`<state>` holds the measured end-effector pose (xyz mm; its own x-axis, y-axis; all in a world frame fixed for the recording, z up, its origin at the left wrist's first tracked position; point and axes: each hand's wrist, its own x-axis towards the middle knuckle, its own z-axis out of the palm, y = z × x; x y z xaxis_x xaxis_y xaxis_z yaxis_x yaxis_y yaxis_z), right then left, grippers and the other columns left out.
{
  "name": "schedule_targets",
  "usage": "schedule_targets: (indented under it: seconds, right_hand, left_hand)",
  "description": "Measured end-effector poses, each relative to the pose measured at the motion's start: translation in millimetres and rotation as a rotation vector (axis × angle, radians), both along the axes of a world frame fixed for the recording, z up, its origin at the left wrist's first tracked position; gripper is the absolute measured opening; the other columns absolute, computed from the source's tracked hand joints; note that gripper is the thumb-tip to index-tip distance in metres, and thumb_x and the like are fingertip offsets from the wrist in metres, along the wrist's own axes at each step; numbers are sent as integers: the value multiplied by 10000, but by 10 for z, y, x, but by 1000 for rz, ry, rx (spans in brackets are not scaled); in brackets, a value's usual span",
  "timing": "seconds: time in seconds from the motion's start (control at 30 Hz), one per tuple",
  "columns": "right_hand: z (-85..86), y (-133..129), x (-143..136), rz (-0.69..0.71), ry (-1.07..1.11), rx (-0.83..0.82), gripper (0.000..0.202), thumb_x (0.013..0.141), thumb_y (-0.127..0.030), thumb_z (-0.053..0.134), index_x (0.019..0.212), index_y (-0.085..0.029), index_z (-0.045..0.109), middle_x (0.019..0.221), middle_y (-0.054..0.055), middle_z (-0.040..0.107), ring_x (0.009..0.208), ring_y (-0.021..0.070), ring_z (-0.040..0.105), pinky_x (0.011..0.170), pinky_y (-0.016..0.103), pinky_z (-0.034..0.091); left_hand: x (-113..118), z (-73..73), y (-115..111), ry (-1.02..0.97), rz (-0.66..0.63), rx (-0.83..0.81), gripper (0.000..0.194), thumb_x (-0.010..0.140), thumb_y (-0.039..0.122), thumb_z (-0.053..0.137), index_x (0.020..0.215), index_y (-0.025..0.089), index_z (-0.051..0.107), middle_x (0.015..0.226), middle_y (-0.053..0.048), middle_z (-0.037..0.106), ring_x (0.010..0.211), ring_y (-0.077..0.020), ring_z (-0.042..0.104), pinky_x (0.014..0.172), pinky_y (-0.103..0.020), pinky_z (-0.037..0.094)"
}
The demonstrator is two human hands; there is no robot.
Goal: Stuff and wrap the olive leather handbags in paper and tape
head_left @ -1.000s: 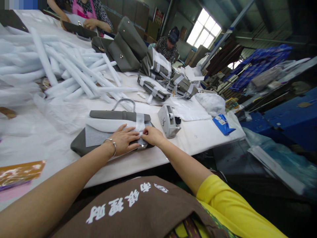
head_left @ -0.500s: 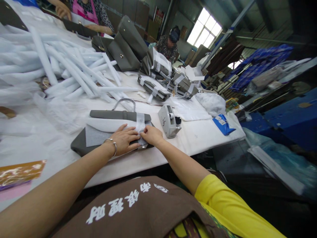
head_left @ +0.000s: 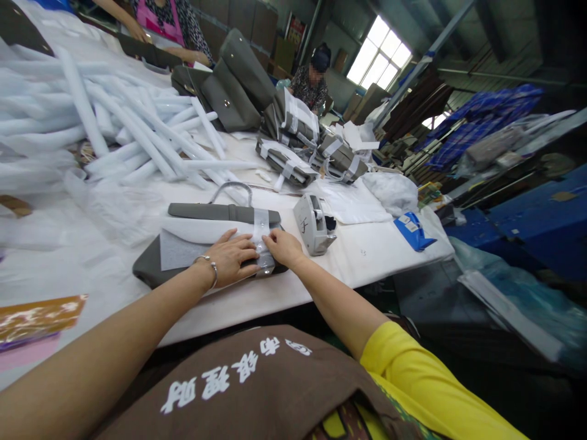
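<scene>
A dark grey handbag [head_left: 156, 261] lies on the white table before me, its looped handle [head_left: 233, 185] pointing away. White and grey protective sheeting [head_left: 183, 235] covers its upper face. A translucent wrapping strip [head_left: 261, 220] runs across the bag near its right end, over the metal clasp. My left hand [head_left: 232, 256] rests flat on the sheeting, fingers spread, just left of the strip. At the strip's right edge, my right hand [head_left: 282, 247] has its fingers curled in, with thumb and forefinger closed at the strip.
A white tape dispenser [head_left: 312, 226] stands close to the right of the bag. White foam tubes [head_left: 137, 128] pile up at the left. More wrapped bags [head_left: 287, 162] lie farther back. A blue packet [head_left: 413, 231] sits near the right table edge. Two co-workers are across the table.
My right thumb and forefinger have shifted slightly, and the strip under them looks flatter. My left hand stays on the bag. The far-left co-worker's hand has moved a little.
</scene>
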<state>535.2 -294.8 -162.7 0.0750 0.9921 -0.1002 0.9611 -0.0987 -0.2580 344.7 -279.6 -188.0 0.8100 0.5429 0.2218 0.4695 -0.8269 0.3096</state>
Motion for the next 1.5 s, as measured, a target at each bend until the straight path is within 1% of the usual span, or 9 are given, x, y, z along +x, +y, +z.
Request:
schedule_targets:
  seconds: [0.1, 0.2, 0.43, 0.63, 0.9, 1.23, 1.33, 1.43, 1.5]
  right_hand:
    - [-7, -145, 65, 189, 64, 142, 248, 891, -389, 443, 986, -241, 619, 955, 20, 621, 860, 158, 557, 755, 267, 413]
    - [-32, -305, 102, 341, -7, 238, 267, 896, -359, 453, 1060, -270, 645, 1066, 44, 564, 983, 180, 497, 890, 298, 357]
    - [21, -339, 88, 354, -178, 196, 312, 901, -412, 430, 1164, -377, 594, 1206, 46, 486, 1066, 243, 425, 929, 402, 308]
    - [52, -350, 93, 371, -210, 197, 364, 903, -412, 423, 1246, -355, 529, 1328, 57, 426, 1150, 269, 379, 964, 437, 278]
    - [51, -503, 170, 504, -137, 261, 295, 912, -399, 431, 1107, -321, 638, 1379, 30, 426, 1292, 226, 286, 1090, 464, 60]
    - [-13, -708, 284, 521, 46, 318, 233, 868, -334, 534, 1060, -305, 662, 1321, 52, 474, 1245, 222, 375, 1079, 472, 128]
    - [11, -815, 410, 512, 147, 356, 229, 853, -317, 550, 1046, -279, 665, 1285, 66, 494, 1186, 214, 437, 1057, 437, 233]
    - [69, -871, 691, 373, 258, 444, 231, 848, -288, 540, 1034, -225, 662, 1170, 84, 559, 1091, 191, 508, 977, 352, 366]
    - [140, -839, 966, 183, 301, 480, 213, 850, -280, 519, 979, -197, 667, 1053, 81, 602, 1006, 179, 550, 907, 313, 421]
  left_hand:
    - [-6, 2, 1, 2, 1, -2, 399, 848, 552, 408, 1060, 296, 630, 1157, -11, 622, 1291, -216, 360, 1116, -459, 48]
    - [-5, 8, -3, 5, -2, -11, 396, 852, 545, 401, 1079, 307, 622, 1151, -5, 623, 1294, -214, 356, 1116, -456, 51]
    - [7, 1, -9, -6, 1, 17, 397, 857, 540, 398, 1061, 292, 632, 1175, -16, 617, 1288, -221, 366, 1114, -466, 68]
    - [2, 7, -14, 4, 6, 40, 394, 854, 541, 407, 1054, 281, 626, 1197, -32, 601, 1282, -226, 379, 1113, -465, 89]
    - [1, 40, -19, 17, 5, 44, 364, 850, 530, 423, 1008, 274, 628, 1191, -36, 595, 1274, -225, 386, 1104, -476, 109]
    - [-7, 49, -19, -25, 5, -7, 359, 835, 533, 449, 980, 264, 637, 1153, -33, 615, 1271, -244, 391, 1100, -489, 107]
    - [-4, 75, -17, -10, -2, -14, 366, 845, 537, 434, 985, 266, 636, 1154, -30, 613, 1275, -245, 387, 1098, -490, 115]
    - [-1, 78, -2, -9, -8, -8, 367, 846, 542, 430, 984, 272, 637, 1152, -26, 617, 1271, -244, 393, 1097, -490, 124]
    - [0, 53, 19, -25, -7, 5, 362, 839, 547, 440, 975, 278, 641, 1142, -23, 625, 1261, -248, 406, 1097, -493, 126]
